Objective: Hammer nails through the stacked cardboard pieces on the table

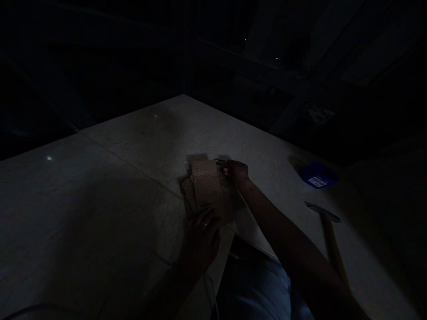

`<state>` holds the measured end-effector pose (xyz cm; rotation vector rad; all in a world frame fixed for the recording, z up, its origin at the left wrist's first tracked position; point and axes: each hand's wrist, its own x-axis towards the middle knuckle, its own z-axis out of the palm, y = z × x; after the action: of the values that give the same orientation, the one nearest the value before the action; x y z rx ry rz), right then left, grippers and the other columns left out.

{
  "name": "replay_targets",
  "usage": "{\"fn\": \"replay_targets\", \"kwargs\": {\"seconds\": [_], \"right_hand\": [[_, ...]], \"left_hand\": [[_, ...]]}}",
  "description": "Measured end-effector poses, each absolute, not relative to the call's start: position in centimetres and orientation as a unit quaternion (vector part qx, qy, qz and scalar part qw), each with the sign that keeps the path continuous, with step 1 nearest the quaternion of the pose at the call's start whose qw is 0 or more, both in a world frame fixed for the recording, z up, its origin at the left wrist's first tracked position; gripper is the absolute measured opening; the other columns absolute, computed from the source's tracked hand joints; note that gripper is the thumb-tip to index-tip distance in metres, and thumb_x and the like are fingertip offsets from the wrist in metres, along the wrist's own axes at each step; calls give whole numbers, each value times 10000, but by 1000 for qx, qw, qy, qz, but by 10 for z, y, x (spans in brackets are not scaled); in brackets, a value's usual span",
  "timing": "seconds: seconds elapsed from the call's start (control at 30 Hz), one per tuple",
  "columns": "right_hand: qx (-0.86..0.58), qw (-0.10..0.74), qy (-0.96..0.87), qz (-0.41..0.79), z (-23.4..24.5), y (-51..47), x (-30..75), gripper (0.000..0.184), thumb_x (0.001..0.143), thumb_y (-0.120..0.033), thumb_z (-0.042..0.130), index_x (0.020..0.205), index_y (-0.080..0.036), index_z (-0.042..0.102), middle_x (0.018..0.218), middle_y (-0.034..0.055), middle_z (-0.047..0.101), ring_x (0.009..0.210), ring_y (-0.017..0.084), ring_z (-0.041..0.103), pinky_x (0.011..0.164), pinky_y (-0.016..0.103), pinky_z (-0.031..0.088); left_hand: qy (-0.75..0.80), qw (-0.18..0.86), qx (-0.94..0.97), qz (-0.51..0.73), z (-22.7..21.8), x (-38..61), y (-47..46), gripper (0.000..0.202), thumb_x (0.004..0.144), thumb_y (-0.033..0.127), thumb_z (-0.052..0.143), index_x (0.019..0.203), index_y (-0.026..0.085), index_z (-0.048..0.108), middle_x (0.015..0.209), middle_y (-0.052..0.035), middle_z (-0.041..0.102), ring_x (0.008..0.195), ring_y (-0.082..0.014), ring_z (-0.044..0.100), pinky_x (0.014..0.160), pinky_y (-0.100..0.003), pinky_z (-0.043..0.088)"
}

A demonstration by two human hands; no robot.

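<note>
- One pale table [36, 204] fills your left side, and a thin line runs across its top. It is very dark here.
- A thin cord [43, 306] curves along the bottom, far to your left.
- Your left hand [201, 240] lies over the near end of the brown pieces, with its fingers bent. A ring [204, 224] is on one finger. You may be holding them or just pressing down; I cannot tell which.
- The brown pieces [207, 184] are in the middle of the table, one on top of others. The top one is flat, with rows of little dark dots. The ones under it stick out to the left.
- Your right hand [237, 172] is just beside their far right edge. Its fingers are curled in close. Something thin and dark is by the fingertips, but I cannot tell if you hold it.
- Your blue pants [258, 284] show below the table edge.
- A blue tub [319, 175] with a white label sits to the right.
- A hammer [332, 240] with a wooden handle lies nearer to you.
</note>
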<state>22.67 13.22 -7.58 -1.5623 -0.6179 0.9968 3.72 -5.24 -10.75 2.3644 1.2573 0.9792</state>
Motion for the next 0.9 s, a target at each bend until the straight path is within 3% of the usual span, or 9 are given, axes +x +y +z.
{"fn": "replay_targets", "kwargs": {"seconds": [0.2, 0.33, 0.47, 0.6, 0.73, 0.9], "right_hand": [[-643, 567, -325, 399, -77, 101, 226, 138, 803, -318, 639, 787, -183, 666, 774, 24, 750, 502, 110, 597, 478, 219, 487], [-608, 543, -420, 400, -68, 62, 212, 221, 788, -407, 691, 820, -189, 711, 794, 14, 735, 597, 135, 629, 561, 240, 512], [-553, 390, -650, 346, -56, 30, 200, 244, 803, -425, 763, 942, -225, 768, 924, 51, 773, 815, 218, 710, 741, 324, 550], [-505, 209, -807, 226, -46, 20, 192, 214, 874, -379, 746, 1015, -219, 760, 1067, 82, 760, 953, 231, 710, 817, 330, 532], [-465, 152, -846, 212, -40, 21, 183, 94, 937, -250, 681, 960, -211, 764, 1040, 56, 759, 967, 188, 703, 817, 277, 521], [-427, 99, -879, 188, -38, 22, 181, 185, 917, -77, 645, 1003, -191, 761, 1081, 74, 753, 1008, 193, 709, 851, 263, 534]], "left_hand": [[436, 154, 818, 341, -107, 38, -53, 309, 908, 142, 540, 1169, 241, 670, 1327, -71, 659, 1295, -263, 530, 1063, -475, 397], [432, 146, 822, 341, -106, 38, -53, 319, 900, 137, 546, 1181, 234, 661, 1332, -64, 654, 1302, -253, 521, 1078, -457, 399], [427, 140, 828, 335, -104, 37, -53, 332, 893, 137, 552, 1191, 233, 663, 1310, -71, 659, 1288, -260, 525, 1067, -451, 405], [439, 133, 827, 325, -103, 38, -53, 298, 882, 143, 564, 1149, 211, 678, 1245, -86, 684, 1212, -286, 558, 1013, -472, 420], [442, 136, 828, 318, -104, 38, -52, 272, 881, 151, 574, 1127, 201, 679, 1224, -88, 687, 1188, -288, 562, 1002, -470, 417], [437, 129, 826, 332, -105, 39, -52, 261, 889, 151, 571, 1119, 207, 679, 1244, -84, 676, 1232, -280, 541, 1039, -461, 394]]}}
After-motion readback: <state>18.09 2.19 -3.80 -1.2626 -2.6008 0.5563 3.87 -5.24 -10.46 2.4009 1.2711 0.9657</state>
